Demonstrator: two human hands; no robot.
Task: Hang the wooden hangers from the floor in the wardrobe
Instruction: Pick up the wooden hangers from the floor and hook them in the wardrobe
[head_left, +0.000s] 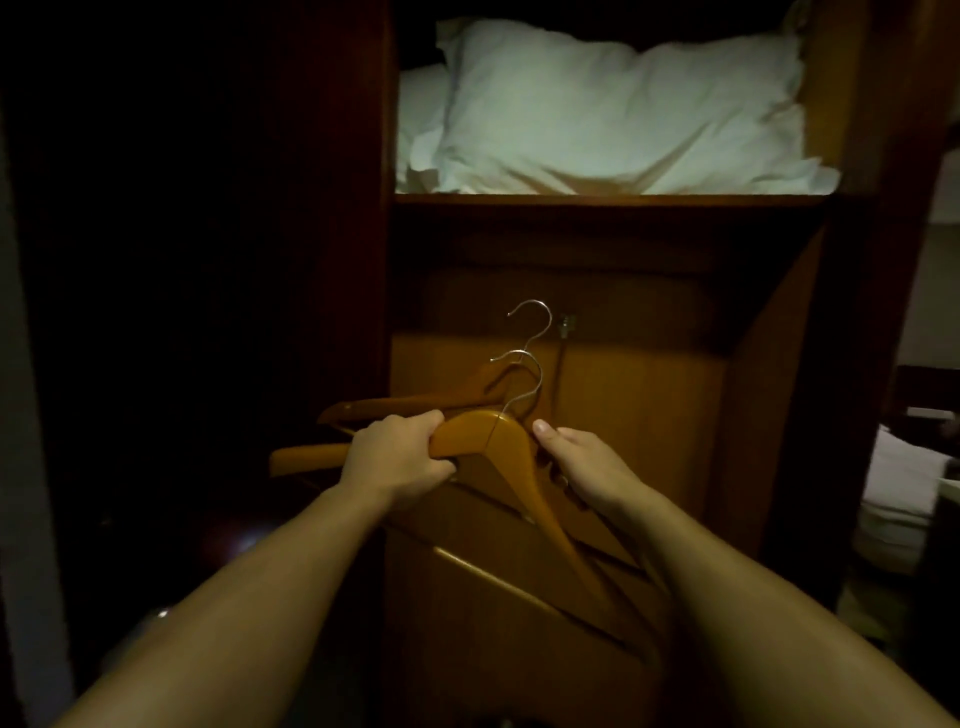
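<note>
Wooden hangers (488, 441) | left hand (400, 457) grips | right hand (587, 467) holds | wardrobe (649, 405) behind

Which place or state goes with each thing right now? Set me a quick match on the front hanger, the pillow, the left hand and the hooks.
Things
1. front wooden hanger
2. white pillow
3. left hand
4. metal hooks

Places or states
a. lies on the top shelf
b. has its grip round a hanger's shoulder
c. point up, hooked on nothing
d. light wood, held up before the wardrobe

Pairs: 1-d, 2-a, 3-b, 4-c
</note>
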